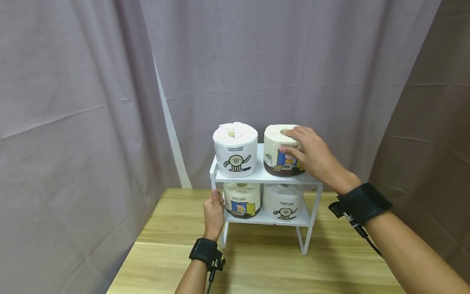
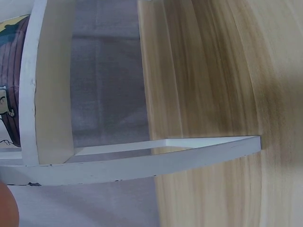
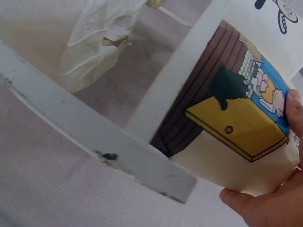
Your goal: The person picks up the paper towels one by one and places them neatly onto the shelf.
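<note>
A white two-tier shelf rack (image 1: pixel 244 179) stands on the wooden table, and my left hand (image 1: pixel 214 213) grips its left side post. In the left wrist view only a fingertip (image 2: pixel 6 208) shows, against the rack's frame. On the top tier at right is a cream toilet paper roll (image 1: pixel 273 148) printed with a cartoon door. My right hand (image 1: pixel 313 155) holds this roll from its right side, fingers at the top and thumb on the front. The right wrist view shows the roll's yellow door print (image 3: pixel 232 123) beside the rack's edge, with part of the hand at right.
A white toilet paper roll (image 1: pixel 236 151) stands on the top tier at left. Below, the lower tier bears a cream roll (image 1: pixel 242 200) and a white roll (image 1: pixel 282 202). Grey curtains (image 1: pixel 293 61) hang behind and beside the wooden table (image 1: pixel 257 261).
</note>
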Available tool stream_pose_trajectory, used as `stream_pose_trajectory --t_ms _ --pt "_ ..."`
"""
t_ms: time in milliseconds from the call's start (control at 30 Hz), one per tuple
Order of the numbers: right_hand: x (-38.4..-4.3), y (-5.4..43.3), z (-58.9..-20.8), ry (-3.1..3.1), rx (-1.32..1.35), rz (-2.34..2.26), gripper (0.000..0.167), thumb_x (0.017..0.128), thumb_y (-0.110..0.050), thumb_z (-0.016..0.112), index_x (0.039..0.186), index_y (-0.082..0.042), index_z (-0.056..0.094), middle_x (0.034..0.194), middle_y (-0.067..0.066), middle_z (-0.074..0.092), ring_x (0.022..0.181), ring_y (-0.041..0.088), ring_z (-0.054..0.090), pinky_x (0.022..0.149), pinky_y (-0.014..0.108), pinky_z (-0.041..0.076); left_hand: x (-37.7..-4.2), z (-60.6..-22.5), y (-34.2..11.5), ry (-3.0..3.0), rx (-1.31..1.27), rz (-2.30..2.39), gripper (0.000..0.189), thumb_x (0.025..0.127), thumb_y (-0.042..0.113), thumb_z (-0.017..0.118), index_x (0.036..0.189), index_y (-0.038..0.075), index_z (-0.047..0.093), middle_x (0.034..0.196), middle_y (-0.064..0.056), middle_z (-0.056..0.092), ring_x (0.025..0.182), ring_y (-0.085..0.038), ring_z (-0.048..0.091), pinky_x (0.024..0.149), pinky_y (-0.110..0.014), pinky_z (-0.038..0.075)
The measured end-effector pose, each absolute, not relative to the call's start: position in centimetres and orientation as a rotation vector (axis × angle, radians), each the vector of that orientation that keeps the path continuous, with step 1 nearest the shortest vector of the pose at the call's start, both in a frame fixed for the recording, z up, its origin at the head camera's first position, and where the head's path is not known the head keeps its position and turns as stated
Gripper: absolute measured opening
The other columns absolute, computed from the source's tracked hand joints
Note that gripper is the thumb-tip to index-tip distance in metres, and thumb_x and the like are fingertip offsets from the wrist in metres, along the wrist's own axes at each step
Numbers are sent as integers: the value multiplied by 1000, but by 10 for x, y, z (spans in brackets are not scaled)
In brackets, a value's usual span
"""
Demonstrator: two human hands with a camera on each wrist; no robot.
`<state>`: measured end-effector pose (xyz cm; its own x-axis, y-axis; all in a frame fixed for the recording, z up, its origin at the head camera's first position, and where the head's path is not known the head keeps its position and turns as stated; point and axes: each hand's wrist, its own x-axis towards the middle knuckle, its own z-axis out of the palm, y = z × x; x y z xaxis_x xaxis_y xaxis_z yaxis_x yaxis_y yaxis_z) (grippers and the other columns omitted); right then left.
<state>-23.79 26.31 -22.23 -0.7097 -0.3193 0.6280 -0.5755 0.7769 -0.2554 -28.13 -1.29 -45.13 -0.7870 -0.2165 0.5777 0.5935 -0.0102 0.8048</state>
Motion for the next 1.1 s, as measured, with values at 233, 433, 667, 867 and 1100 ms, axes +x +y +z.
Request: stream_pose_trajectory --t_ms 233,433,667,867,1100 --pt "-239 264 -235 -2294 700 645 47 98 -13 76 140 4 61 150 29 48 141 51 38 111 69 36 -279 -449 -18 -1730 -430 -1942 62 118 30 33 65 -1 34 52 11 30 45 -3 26 45 -20 20" --pt "-234 265 -239 -2256 670 676 48 98 -11 75 140 5 58 152 30 45 141 50 37 111 69 36 -274 -444 -23 -1685 -460 -2089 57 116 26 33 74 -12 36 58 5 34 48 -6 31 47 -20 26" --pt "-223 265 -249 -2193 624 722 53 95 -2 77 142 9 54 148 30 47 139 47 40 113 66 36 -265 -443 -29 -1674 -418 -2001 43 112 10 37 81 -14 54 69 -23 51 60 -18 47 56 -23 41" --pt "-220 266 -263 -2104 623 680 61 92 3 78 145 12 49 149 31 47 146 48 37 121 60 31 -259 -443 -33 -1687 -349 -1975 33 113 13 48 95 -9 64 77 -31 64 67 -38 62 63 -27 54" --pt "-211 266 -278 -2089 593 718 72 93 3 77 155 9 39 161 31 36 154 48 27 126 59 22 -255 -440 -40 -1754 -301 -1913 32 111 18 57 102 -11 69 89 -24 75 80 -36 73 76 -35 61"
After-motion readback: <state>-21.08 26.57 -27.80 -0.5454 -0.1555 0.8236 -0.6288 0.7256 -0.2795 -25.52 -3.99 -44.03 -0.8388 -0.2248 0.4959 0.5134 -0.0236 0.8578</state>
